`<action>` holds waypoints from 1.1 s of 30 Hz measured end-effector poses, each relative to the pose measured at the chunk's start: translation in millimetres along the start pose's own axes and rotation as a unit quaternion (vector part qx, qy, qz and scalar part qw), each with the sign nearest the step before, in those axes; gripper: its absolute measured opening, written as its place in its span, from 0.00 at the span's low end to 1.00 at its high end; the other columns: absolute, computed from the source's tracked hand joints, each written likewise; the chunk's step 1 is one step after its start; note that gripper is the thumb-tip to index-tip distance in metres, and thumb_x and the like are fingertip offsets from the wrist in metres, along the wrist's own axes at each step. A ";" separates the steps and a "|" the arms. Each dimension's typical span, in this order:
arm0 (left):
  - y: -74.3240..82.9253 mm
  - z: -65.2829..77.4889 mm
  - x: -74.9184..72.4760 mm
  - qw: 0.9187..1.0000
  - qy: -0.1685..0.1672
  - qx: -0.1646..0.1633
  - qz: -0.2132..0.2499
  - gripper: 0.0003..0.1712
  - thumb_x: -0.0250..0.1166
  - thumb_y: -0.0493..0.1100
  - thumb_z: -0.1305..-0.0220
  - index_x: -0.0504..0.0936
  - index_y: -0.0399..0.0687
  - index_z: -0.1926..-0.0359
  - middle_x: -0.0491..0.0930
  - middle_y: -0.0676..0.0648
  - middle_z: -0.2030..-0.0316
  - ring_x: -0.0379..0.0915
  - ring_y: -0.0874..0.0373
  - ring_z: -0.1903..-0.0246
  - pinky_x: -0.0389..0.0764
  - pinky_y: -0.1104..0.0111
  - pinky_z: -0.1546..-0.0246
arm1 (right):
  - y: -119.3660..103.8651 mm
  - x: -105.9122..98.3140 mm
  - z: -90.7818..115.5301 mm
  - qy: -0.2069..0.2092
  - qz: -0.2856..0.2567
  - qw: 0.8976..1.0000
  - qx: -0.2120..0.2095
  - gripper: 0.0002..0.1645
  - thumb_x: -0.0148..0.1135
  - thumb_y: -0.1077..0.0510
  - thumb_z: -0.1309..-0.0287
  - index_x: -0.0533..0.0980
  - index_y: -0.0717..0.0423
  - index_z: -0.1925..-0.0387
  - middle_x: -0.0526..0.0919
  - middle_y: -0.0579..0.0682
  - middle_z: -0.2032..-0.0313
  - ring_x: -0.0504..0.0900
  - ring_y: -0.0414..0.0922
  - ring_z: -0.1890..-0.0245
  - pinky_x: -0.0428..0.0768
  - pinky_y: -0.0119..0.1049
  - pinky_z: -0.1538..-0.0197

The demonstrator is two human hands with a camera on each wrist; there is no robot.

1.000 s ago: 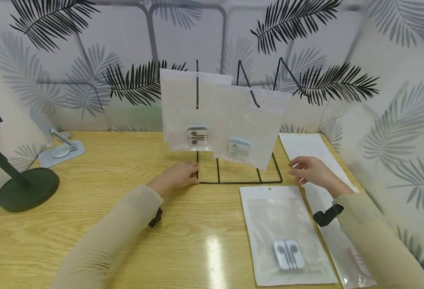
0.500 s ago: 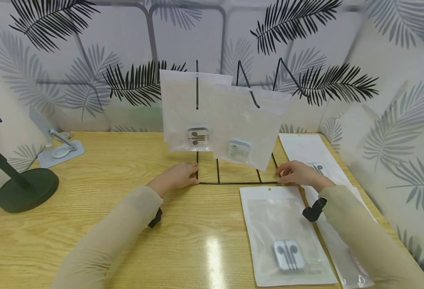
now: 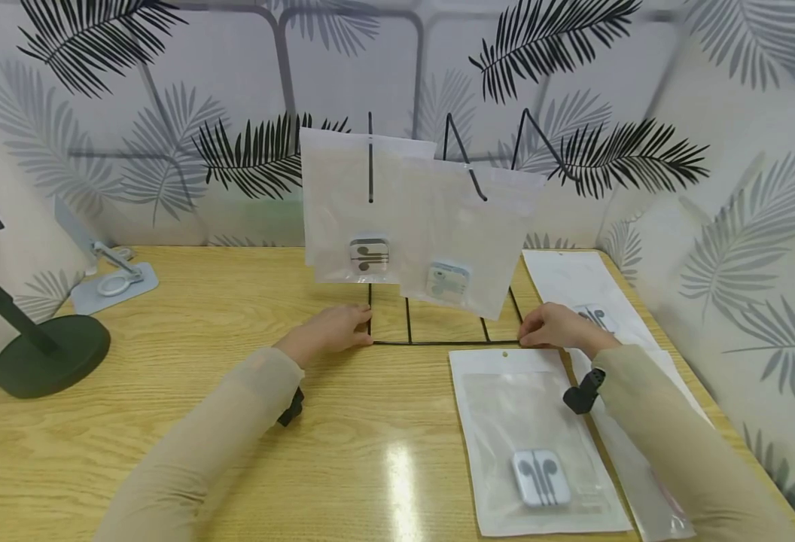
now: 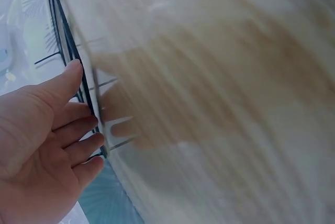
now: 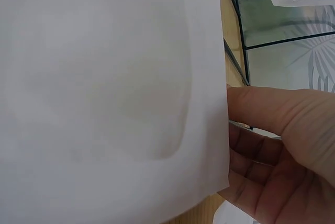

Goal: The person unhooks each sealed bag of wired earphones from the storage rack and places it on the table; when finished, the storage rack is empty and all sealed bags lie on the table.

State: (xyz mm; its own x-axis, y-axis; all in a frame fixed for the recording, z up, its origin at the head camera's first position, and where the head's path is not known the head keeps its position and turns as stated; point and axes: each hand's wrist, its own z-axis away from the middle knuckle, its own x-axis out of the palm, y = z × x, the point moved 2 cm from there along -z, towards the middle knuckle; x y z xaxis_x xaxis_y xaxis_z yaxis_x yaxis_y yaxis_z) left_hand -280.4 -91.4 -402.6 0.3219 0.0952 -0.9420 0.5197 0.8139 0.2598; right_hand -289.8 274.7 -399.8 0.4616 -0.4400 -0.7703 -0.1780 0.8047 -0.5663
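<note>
One wire rack (image 3: pixel 438 344) between left hand (image 3: pixel 332 328) and right hand (image 3: pixel 563 328) (right grip likely)

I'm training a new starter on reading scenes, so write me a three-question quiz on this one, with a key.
1. True or false: the lamp stands to the left of the rack.
2. Where is the right hand?
a) on the lamp
b) at the rack's right front corner
c) out of view
3. Fill in the blank: through the bag lying just in front of the rack you can see a pair of ____.

Key:
1. True
2. b
3. earphones
</note>
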 end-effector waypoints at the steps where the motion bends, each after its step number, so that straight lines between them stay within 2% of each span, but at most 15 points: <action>1: 0.1 -0.4 -1.1 1.000 -0.002 -0.001 0.003 0.34 0.56 0.50 0.34 0.61 0.35 0.34 0.57 0.38 0.34 0.51 0.45 0.36 0.55 0.58 0.36 | 0.0 0.2 -0.3 0.002 0.001 1.000 0.001 0.04 0.64 0.62 0.47 0.81 0.61 0.71 0.80 0.44 0.75 0.72 0.40 0.78 0.73 0.31 0.74; 4: 1.1 -1.1 -6.2 1.000 0.003 0.002 0.021 0.33 0.55 0.49 0.33 0.61 0.35 0.34 0.57 0.39 0.34 0.52 0.45 0.36 0.55 0.58 0.37 | -0.3 0.2 -0.7 0.003 0.003 1.000 0.004 0.03 0.64 0.63 0.47 0.81 0.61 0.72 0.80 0.44 0.76 0.72 0.39 0.78 0.73 0.31 0.75; 8: 6.1 -0.9 -18.7 0.998 0.028 0.021 0.043 0.30 0.55 0.46 0.33 0.63 0.34 0.36 0.60 0.38 0.36 0.56 0.44 0.38 0.59 0.58 0.38 | -1.6 -0.8 0.4 0.001 0.000 1.000 0.013 0.03 0.64 0.63 0.47 0.81 0.61 0.71 0.80 0.44 0.76 0.72 0.39 0.79 0.73 0.32 0.74; 10: 8.9 -0.5 -26.3 0.997 0.045 0.025 0.057 0.29 0.55 0.46 0.32 0.63 0.34 0.36 0.61 0.38 0.36 0.56 0.45 0.38 0.59 0.58 0.38 | -2.8 -1.2 0.9 0.000 -0.001 1.000 0.011 0.03 0.64 0.63 0.46 0.81 0.61 0.71 0.80 0.44 0.76 0.72 0.39 0.78 0.73 0.32 0.74; 13: 11.7 -1.1 -36.2 0.992 0.078 0.018 0.095 0.30 0.54 0.48 0.32 0.63 0.40 0.34 0.61 0.41 0.36 0.56 0.47 0.37 0.58 0.59 0.38 | -3.5 -1.0 1.0 -0.002 -0.002 1.000 0.011 0.04 0.64 0.63 0.46 0.81 0.61 0.71 0.80 0.44 0.76 0.72 0.39 0.78 0.73 0.32 0.74; 14: 12.1 -1.7 -39.3 0.989 0.097 0.023 0.109 0.29 0.54 0.49 0.32 0.63 0.41 0.34 0.62 0.41 0.36 0.65 0.49 0.43 0.62 0.59 0.40 | -3.1 -0.9 0.8 -0.002 -0.002 1.000 0.010 0.03 0.64 0.63 0.46 0.81 0.61 0.71 0.80 0.44 0.76 0.72 0.39 0.78 0.73 0.32 0.74; 17: 16.0 -3.8 -48.4 0.972 0.155 0.040 0.172 0.29 0.54 0.49 0.32 0.63 0.44 0.33 0.64 0.43 0.37 0.69 0.50 0.47 0.67 0.60 0.43 | -1.7 -0.2 -0.3 -0.004 -0.003 1.000 0.010 0.03 0.64 0.63 0.46 0.80 0.60 0.72 0.79 0.44 0.77 0.72 0.39 0.79 0.73 0.32 0.74; 20: 23.5 -5.4 -58.1 0.946 0.204 0.053 0.247 0.29 0.54 0.47 0.32 0.61 0.45 0.33 0.66 0.43 0.39 0.72 0.52 0.50 0.71 0.62 0.47 | -0.1 -0.1 -1.1 -0.005 -0.004 1.000 0.009 0.03 0.64 0.63 0.46 0.80 0.60 0.72 0.79 0.44 0.77 0.72 0.39 0.79 0.73 0.32 0.74; 21: 26.5 -6.2 -61.2 0.936 0.216 0.050 0.273 0.30 0.54 0.47 0.32 0.60 0.46 0.32 0.66 0.44 0.39 0.67 0.52 0.44 0.70 0.63 0.46 | 0.2 -0.2 -1.2 -0.005 -0.005 1.000 0.009 0.03 0.64 0.63 0.46 0.80 0.60 0.72 0.79 0.44 0.77 0.72 0.39 0.79 0.73 0.32 0.74; 22: 29.5 -7.0 -64.1 0.927 0.228 0.049 0.294 0.30 0.54 0.46 0.32 0.59 0.46 0.32 0.67 0.44 0.39 0.67 0.52 0.44 0.70 0.64 0.46 | 0.4 -0.2 -1.2 -0.005 -0.006 1.000 0.008 0.03 0.64 0.63 0.46 0.80 0.60 0.72 0.79 0.44 0.77 0.72 0.39 0.79 0.73 0.32 0.74; 26: 38.5 -11.4 -74.2 0.897 0.274 0.043 0.343 0.31 0.54 0.45 0.32 0.57 0.45 0.31 0.67 0.44 0.39 0.67 0.53 0.44 0.70 0.66 0.46 | 0.1 -0.4 -0.8 -0.006 -0.009 1.000 0.004 0.03 0.64 0.63 0.46 0.80 0.60 0.72 0.79 0.44 0.77 0.72 0.39 0.79 0.73 0.32 0.74; 29: 42.5 -14.4 -79.1 0.884 0.288 0.040 0.365 0.31 0.53 0.45 0.31 0.56 0.45 0.31 0.66 0.44 0.38 0.65 0.53 0.43 0.68 0.67 0.45 | 0.2 -0.3 -0.9 -0.007 -0.010 1.000 0.000 0.03 0.64 0.63 0.46 0.80 0.61 0.72 0.79 0.44 0.77 0.72 0.39 0.79 0.73 0.32 0.74; 33: 44.7 -16.9 -82.0 0.874 0.288 0.034 0.391 0.31 0.53 0.46 0.31 0.57 0.46 0.31 0.65 0.44 0.38 0.63 0.54 0.41 0.67 0.67 0.43 | 1.0 -0.3 -1.6 -0.008 -0.010 1.000 -0.003 0.03 0.63 0.63 0.46 0.80 0.61 0.72 0.79 0.43 0.77 0.72 0.39 0.79 0.73 0.32 0.75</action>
State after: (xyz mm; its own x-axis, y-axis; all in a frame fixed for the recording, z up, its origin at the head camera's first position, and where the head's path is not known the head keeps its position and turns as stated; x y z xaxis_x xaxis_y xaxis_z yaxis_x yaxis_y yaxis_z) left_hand -296.9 -53.1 -317.3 0.1581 0.8950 -0.4172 0.3720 0.3374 0.8647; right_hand -291.5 275.0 -400.6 0.4794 -0.4493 -0.7539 -0.1733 0.7937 -0.5831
